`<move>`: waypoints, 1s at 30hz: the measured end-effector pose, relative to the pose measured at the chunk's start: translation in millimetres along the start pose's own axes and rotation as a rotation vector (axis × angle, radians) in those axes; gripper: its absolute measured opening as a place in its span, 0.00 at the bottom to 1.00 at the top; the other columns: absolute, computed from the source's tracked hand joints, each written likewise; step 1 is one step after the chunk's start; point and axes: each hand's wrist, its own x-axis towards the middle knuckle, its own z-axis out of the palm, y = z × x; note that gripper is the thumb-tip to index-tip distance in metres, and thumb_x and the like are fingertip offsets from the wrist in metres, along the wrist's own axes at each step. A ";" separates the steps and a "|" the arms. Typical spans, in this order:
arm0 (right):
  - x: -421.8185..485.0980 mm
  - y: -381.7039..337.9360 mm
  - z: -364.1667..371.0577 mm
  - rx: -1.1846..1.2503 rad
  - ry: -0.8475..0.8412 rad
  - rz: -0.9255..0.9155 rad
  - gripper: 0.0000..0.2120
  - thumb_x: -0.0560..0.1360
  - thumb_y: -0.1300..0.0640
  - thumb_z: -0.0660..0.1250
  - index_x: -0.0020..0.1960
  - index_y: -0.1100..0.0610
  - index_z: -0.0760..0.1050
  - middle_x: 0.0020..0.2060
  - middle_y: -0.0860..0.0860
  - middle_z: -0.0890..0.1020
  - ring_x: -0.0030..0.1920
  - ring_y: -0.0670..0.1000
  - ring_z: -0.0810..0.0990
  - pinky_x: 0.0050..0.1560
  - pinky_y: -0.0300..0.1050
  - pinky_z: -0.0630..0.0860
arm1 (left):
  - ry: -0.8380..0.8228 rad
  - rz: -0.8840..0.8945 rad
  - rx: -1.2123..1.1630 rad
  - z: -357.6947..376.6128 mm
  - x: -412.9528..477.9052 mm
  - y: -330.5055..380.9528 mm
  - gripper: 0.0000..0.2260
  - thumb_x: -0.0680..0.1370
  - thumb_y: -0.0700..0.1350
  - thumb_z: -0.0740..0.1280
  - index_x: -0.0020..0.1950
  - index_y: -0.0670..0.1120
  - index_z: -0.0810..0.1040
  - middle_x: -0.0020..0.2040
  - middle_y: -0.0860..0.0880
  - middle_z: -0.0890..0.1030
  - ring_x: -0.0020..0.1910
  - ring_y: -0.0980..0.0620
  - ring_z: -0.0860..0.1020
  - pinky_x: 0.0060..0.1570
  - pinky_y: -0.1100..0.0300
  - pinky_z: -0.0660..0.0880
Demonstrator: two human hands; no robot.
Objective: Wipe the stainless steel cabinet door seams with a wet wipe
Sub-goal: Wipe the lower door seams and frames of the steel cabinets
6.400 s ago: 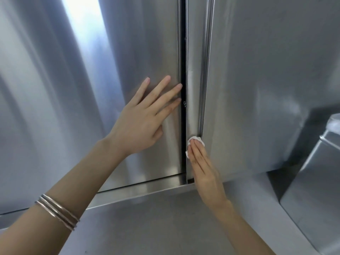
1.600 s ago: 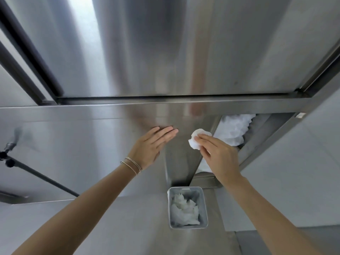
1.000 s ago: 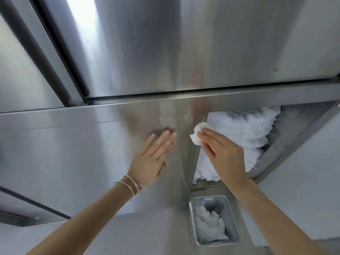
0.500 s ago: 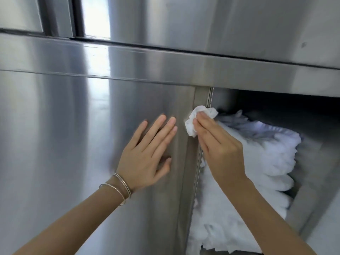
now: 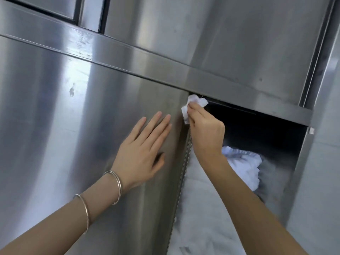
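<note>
Brushed stainless steel fills the view: a cabinet front with a wide lower door (image 5: 64, 135) on the left, a horizontal rail (image 5: 147, 61) crossing above it, and an upper door (image 5: 239, 43) beyond that rail. To the right of the lower door, an open compartment (image 5: 266, 126) is dark at the top, with crumpled white cloth (image 5: 244, 166) heaped in its lower part.

We lay our left hand (image 5: 141, 153) flat on the lower door near its right edge. Its fingers are straight and slightly spread, the palm is against the metal, and it grasps nothing. Two thin metal bangles (image 5: 117, 186) sit on that wrist and forearm.

Our right hand (image 5: 206, 133) pinches a bunched wet wipe (image 5: 195, 103) in its curled fingertips. The wipe is pressed at the top right corner of the lower door, where the door's vertical edge meets the underside of the rail. Part of it folds down over that edge. A small dull smudge (image 5: 71, 92) marks the lower door toward its upper left.
</note>
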 end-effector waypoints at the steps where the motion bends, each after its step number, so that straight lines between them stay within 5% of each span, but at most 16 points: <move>1: -10.3 -1.6 -0.6 0.009 -0.007 -0.020 0.11 0.71 0.68 0.66 0.50 0.62 0.82 0.48 0.52 0.85 0.36 0.52 0.83 0.30 0.43 0.79 | 0.003 0.012 0.005 1.1 0.6 -1.7 0.30 0.75 0.50 0.59 0.75 0.38 0.65 0.77 0.42 0.62 0.77 0.43 0.57 0.75 0.45 0.52; 5: -18.1 -1.9 -11.7 -0.039 -0.066 -0.159 0.10 0.70 0.67 0.62 0.43 0.61 0.83 0.46 0.50 0.85 0.36 0.49 0.83 0.28 0.42 0.77 | -0.023 0.035 0.024 1.9 -0.7 -3.8 0.31 0.75 0.51 0.59 0.75 0.37 0.64 0.77 0.41 0.61 0.77 0.41 0.57 0.75 0.44 0.53; 9: 20.7 4.7 -5.8 -0.015 -0.022 -0.087 0.12 0.66 0.67 0.60 0.41 0.60 0.82 0.41 0.50 0.85 0.33 0.54 0.82 0.25 0.45 0.76 | -0.024 0.053 0.062 3.9 -2.0 -2.1 0.31 0.75 0.51 0.58 0.76 0.37 0.63 0.77 0.40 0.60 0.77 0.40 0.56 0.75 0.43 0.53; 14: -30.1 -5.8 0.1 0.040 0.049 0.004 0.09 0.71 0.70 0.67 0.49 0.64 0.82 0.48 0.55 0.85 0.41 0.53 0.84 0.41 0.44 0.81 | -0.044 0.053 0.097 4.2 -0.8 -4.2 0.32 0.76 0.53 0.57 0.77 0.38 0.60 0.78 0.40 0.58 0.78 0.41 0.54 0.75 0.44 0.51; 17: -71.6 -11.2 -11.5 0.115 -0.027 -0.034 0.08 0.73 0.66 0.66 0.49 0.66 0.82 0.48 0.57 0.84 0.47 0.53 0.84 0.59 0.34 0.72 | -0.050 0.063 0.085 4.5 -2.1 -9.0 0.32 0.76 0.53 0.57 0.77 0.38 0.59 0.78 0.40 0.57 0.78 0.42 0.53 0.75 0.45 0.50; 20: -77.6 -10.7 -14.7 0.116 -0.108 -0.027 0.09 0.74 0.64 0.66 0.50 0.66 0.82 0.51 0.57 0.84 0.50 0.53 0.83 0.62 0.33 0.68 | -0.041 0.062 0.079 4.6 -3.6 -11.9 0.32 0.77 0.53 0.57 0.77 0.38 0.58 0.78 0.40 0.56 0.78 0.42 0.53 0.76 0.45 0.49; 25: -112.8 -39.6 -23.9 0.123 -0.309 -0.046 0.21 0.83 0.55 0.54 0.69 0.68 0.65 0.70 0.62 0.68 0.72 0.55 0.65 0.71 0.46 0.64 | -0.059 0.054 0.026 -1.0 -8.8 -17.8 0.32 0.77 0.53 0.58 0.77 0.39 0.59 0.79 0.42 0.56 0.78 0.44 0.52 0.76 0.47 0.49; 30: -90.7 -48.4 -11.4 0.096 -0.342 -0.026 0.26 0.84 0.50 0.46 0.72 0.68 0.62 0.73 0.60 0.62 0.74 0.54 0.58 0.71 0.51 0.61 | -0.099 0.156 -0.021 -18.7 -12.2 -49.4 0.34 0.74 0.55 0.60 0.78 0.41 0.60 0.79 0.45 0.57 0.78 0.48 0.54 0.76 0.52 0.51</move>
